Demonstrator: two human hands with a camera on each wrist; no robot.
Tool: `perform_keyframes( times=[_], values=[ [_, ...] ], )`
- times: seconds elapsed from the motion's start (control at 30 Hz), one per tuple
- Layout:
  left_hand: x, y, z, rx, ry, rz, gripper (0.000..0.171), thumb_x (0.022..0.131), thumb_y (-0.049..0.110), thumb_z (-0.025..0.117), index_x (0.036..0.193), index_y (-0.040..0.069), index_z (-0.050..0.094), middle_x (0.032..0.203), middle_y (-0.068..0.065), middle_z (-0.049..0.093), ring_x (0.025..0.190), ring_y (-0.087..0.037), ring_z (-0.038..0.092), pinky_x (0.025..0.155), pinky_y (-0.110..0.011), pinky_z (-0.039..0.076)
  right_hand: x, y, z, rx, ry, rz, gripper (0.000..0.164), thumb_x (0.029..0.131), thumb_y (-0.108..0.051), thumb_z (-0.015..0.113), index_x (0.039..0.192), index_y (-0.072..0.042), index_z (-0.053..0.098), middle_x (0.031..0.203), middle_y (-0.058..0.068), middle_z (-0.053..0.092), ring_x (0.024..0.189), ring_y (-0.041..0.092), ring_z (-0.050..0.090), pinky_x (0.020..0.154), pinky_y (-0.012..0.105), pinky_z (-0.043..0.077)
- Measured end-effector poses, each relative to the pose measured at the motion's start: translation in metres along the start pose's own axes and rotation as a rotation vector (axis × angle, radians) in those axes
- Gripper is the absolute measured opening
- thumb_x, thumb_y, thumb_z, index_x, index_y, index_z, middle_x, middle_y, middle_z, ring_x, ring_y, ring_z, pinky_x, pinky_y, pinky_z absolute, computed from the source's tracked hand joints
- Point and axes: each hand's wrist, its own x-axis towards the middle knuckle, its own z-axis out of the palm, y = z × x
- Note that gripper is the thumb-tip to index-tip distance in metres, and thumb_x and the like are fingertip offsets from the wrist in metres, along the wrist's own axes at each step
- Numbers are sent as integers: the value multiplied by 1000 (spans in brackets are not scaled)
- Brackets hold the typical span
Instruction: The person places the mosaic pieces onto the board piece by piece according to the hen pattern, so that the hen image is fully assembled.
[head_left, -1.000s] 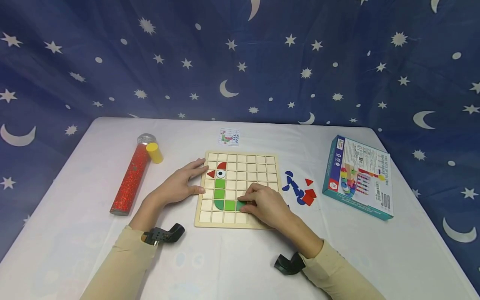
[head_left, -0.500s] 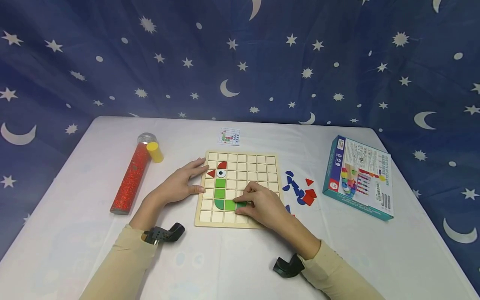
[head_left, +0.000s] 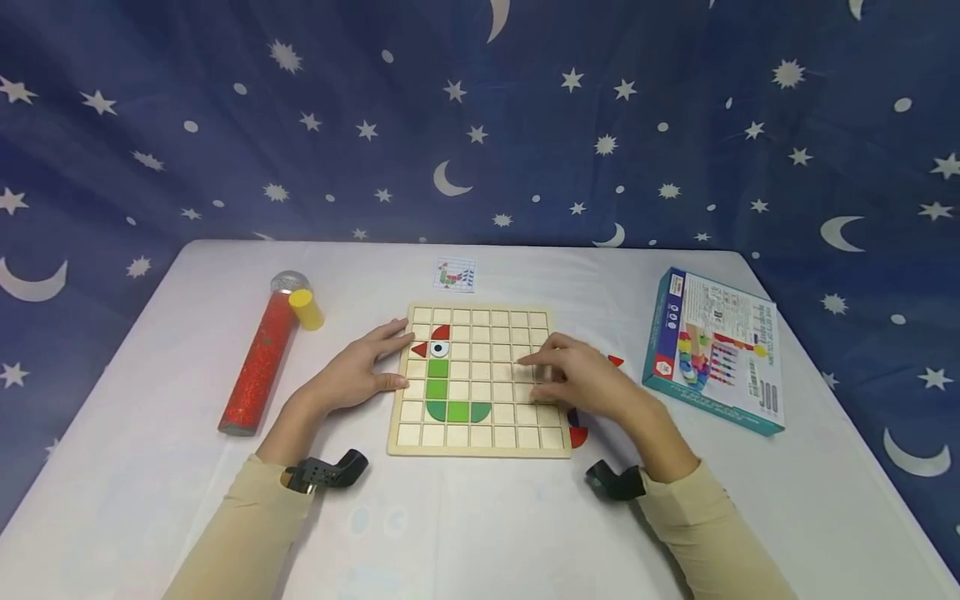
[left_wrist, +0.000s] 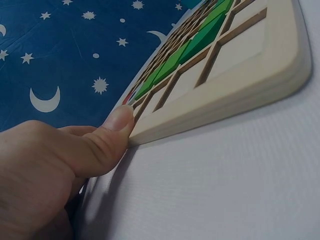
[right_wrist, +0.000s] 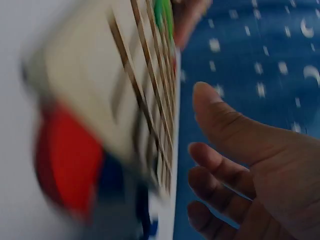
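Observation:
A wooden grid board (head_left: 480, 450) lies on the table. Set in its cells are red pieces (head_left: 441, 332), a white round eye piece (head_left: 438, 349), green squares (head_left: 437, 368) and a dark green quarter-round (head_left: 481, 412). My left hand (head_left: 360, 367) rests along the board's left edge, fingers stretched over the rim; in the left wrist view its thumb (left_wrist: 119, 120) touches the corner region. Over the board's right side hovers my right hand (head_left: 585, 379), fingers slightly bent and nothing between them. The right wrist view shows its thumb (right_wrist: 220, 115) apart from the fingers.
Right of the board lie loose pieces, partly hidden by the right hand, among them a red rounded one (head_left: 577, 437). A small picture card (head_left: 454, 274) sits behind the board. A red glitter tube (head_left: 258, 362) and yellow cylinder (head_left: 306, 309) stand left, a game box (head_left: 716, 354) right.
My right hand has let go of the dark green quarter-round, now in the cell beside the green square, and moved right and back over the board. The left hand has stayed in place.

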Motion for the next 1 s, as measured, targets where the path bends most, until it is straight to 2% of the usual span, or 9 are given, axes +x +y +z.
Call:
perform_keyframes(
  times=[0.13,0.2,0.27,0.4,0.67,1.0],
  values=[
    [0,-1,1,1,1,3,75,82,27,73,146,11,38,159,-7,21,146,-33,16,116,-54,20,-12,37,-25,-68,25,169,43,81,-22,75,123,-14,66,105,8,62,88,21,57,78,35,54],
    [0,-1,1,3,3,7,75,82,26,73,146,10,38,159,-7,21,146,-33,17,116,-53,20,-18,50,-32,-111,35,247,42,81,-19,76,122,-13,66,105,9,63,92,24,58,83,40,55],
    [-1,-2,0,8,7,7,75,82,26,73,146,10,38,158,-8,21,146,-33,17,116,-53,21,-21,57,-36,-141,37,287,41,80,-16,77,119,-12,68,103,10,64,94,25,59,84,41,54],
    [-1,-2,1,12,10,10,75,81,26,73,146,10,38,158,-9,22,146,-34,18,116,-53,21,-21,64,-35,-167,32,326,36,78,-15,78,113,-11,71,98,9,66,92,25,60,85,41,54],
    [-1,-3,2,9,5,0,76,81,29,73,146,12,38,159,-8,21,146,-34,17,116,-55,21,-18,68,-31,-162,3,403,30,79,-13,77,109,-12,72,95,9,70,81,20,61,78,37,56],
    [0,-2,2,4,6,3,76,81,27,73,146,11,37,159,-8,21,146,-34,17,116,-53,20,-17,67,-29,-153,9,424,27,80,-15,77,106,-10,71,89,9,66,78,21,56,71,32,53]
  ],
)
